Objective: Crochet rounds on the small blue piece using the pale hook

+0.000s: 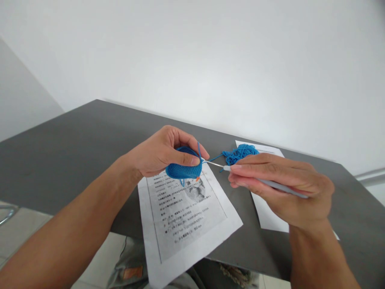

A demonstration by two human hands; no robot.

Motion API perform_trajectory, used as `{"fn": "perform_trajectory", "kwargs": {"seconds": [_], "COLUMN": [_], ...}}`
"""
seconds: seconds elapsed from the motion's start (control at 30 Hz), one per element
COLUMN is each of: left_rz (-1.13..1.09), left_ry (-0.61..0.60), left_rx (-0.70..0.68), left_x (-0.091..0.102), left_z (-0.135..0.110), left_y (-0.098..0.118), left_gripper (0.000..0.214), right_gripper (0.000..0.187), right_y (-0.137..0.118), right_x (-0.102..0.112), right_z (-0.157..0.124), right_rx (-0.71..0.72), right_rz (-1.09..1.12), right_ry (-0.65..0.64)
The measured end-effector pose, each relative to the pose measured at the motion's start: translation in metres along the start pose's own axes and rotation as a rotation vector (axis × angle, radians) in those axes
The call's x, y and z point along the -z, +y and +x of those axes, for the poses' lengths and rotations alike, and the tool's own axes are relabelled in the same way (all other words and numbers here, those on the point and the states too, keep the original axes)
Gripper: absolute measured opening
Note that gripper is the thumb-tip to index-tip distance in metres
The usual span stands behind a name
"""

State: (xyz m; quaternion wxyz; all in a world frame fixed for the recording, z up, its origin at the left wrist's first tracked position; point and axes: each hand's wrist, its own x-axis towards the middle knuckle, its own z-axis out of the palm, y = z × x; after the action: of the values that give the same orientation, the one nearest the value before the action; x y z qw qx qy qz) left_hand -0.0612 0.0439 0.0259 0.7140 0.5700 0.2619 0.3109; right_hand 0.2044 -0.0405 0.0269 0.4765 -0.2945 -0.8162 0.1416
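Observation:
My left hand point(168, 150) pinches a blue crochet piece point(182, 170), cup-shaped, near its upper right edge, with the yarn running up by the index finger. A small orange bit shows at the piece's lower edge. Between the fingers of my right hand point(279, 184) is a crochet hook point(279, 188) with a grey handle, held like a pen. Its thin metal shaft points left, and the tip meets the edge of the crochet piece beside my left thumb; the tip itself is hard to make out. A strand leads right to a loose heap of blue yarn point(240, 153).
Under the crochet piece lies a printed sheet point(192, 237) with text and a picture, overhanging the front edge of the grey table point(75, 160). A second white sheet point(267, 216) lies beneath the yarn and my right hand. Behind the table rises a white wall point(192, 60).

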Motion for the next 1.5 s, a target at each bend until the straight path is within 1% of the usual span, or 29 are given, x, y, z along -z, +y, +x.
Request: {"fn": "perform_trajectory", "kwargs": {"seconds": [0.17,0.4,0.47,0.57,0.67,0.73,0.8,0.87,0.97,1.07,1.17,1.4,1.5], "left_rz": [-0.002,-0.029,-0.044,-0.081,-0.131,-0.135,-0.111,-0.087,-0.09,-0.124,-0.162,-0.152,-0.129], "left_ry": [-0.017,-0.009,-0.002,0.013,0.052,0.092,0.131,0.182,0.171,0.175,0.198,0.204,0.206], "left_rx": [-0.024,-0.035,-0.039,-0.062,-0.124,-0.191,-0.255,-0.292,-0.235,-0.173,-0.149,-0.155,-0.218], "left_x": [-0.001,-0.003,-0.003,-0.004,-0.01,-0.015,-0.019,-0.024,-0.031,-0.038,-0.041,-0.04,-0.041], "left_z": [-0.001,-0.002,-0.002,-0.002,0.001,0.003,0.005,0.006,0.005,0.004,0.004,0.003,0.002], "left_y": [0.002,0.002,0.001,-0.001,-0.005,-0.01,-0.017,-0.024,-0.029,-0.029,-0.027,-0.032,-0.032], "left_gripper": [0.009,0.009,0.01,0.011,0.015,0.017,0.018,0.021,0.023,0.023,0.021,0.014,0.011], "right_gripper": [0.032,0.01,0.011,0.017,0.024,0.025,0.023,0.018,0.013,0.012,0.013,0.012,0.014], "right_y": [0.002,0.005,0.004,0.003,0.005,0.007,0.01,0.011,0.012,0.013,0.014,0.016,0.015], "right_x": [-0.005,-0.014,-0.017,-0.02,-0.026,-0.033,-0.041,-0.05,-0.056,-0.056,-0.054,-0.056,-0.056], "right_z": [0.001,-0.001,0.001,0.006,0.01,0.011,0.012,0.011,0.009,0.007,0.007,0.005,0.005], "right_rx": [-0.095,-0.32,-0.4,-0.503,-0.575,-0.604,-0.603,-0.569,-0.506,-0.485,-0.477,-0.432,-0.42], "right_rz": [0.135,0.479,0.549,0.647,0.744,0.798,0.829,0.836,0.805,0.762,0.748,0.754,0.721], "right_ry": [0.086,0.206,0.247,0.294,0.337,0.368,0.391,0.399,0.404,0.386,0.38,0.427,0.439]}}
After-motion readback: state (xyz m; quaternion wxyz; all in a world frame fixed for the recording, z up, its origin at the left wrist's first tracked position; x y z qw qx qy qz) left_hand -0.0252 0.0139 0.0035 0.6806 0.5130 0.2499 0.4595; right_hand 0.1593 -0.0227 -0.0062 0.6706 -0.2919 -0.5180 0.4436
